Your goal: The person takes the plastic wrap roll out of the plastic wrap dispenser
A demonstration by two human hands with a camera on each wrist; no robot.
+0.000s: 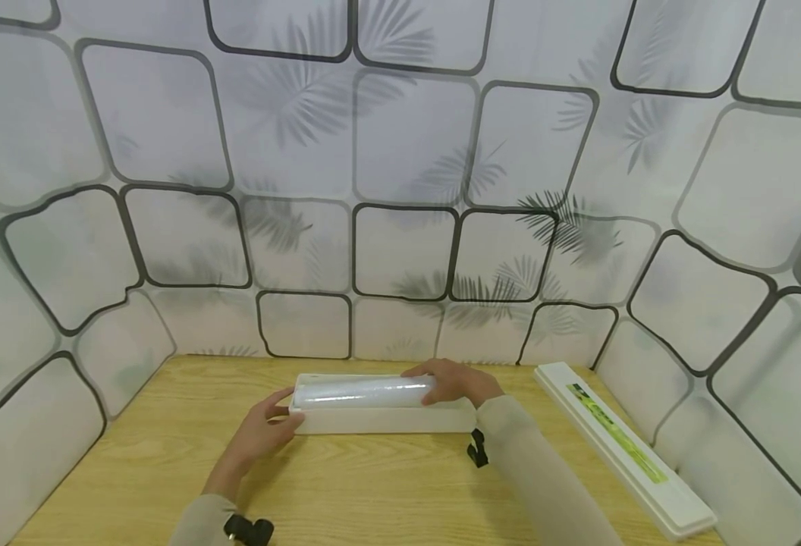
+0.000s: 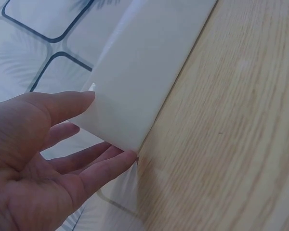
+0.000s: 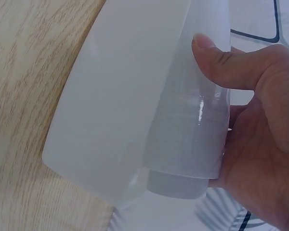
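A long white box point(image 1: 387, 422) lies crosswise on the table, its top uncovered. A roll of cling film point(image 1: 366, 392) lies along the box's opening. My right hand point(image 1: 457, 381) grips the roll near its right end, thumb on the near side and fingers behind. In the right wrist view the core point(image 3: 177, 185) sticks out past the film point(image 3: 188, 139). My left hand point(image 1: 264, 426) holds the left end of the box. In the left wrist view its thumb is at the upper edge of the box point(image 2: 135, 72) and its fingertips touch the lower corner.
On the right of the wooden table point(image 1: 373, 493) lies a long white lid point(image 1: 690, 500) with a green label point(image 1: 619, 436), set at a slant. A patterned cloth point(image 1: 400, 250) with dark rounded squares and leaves rises behind the table and along both sides.
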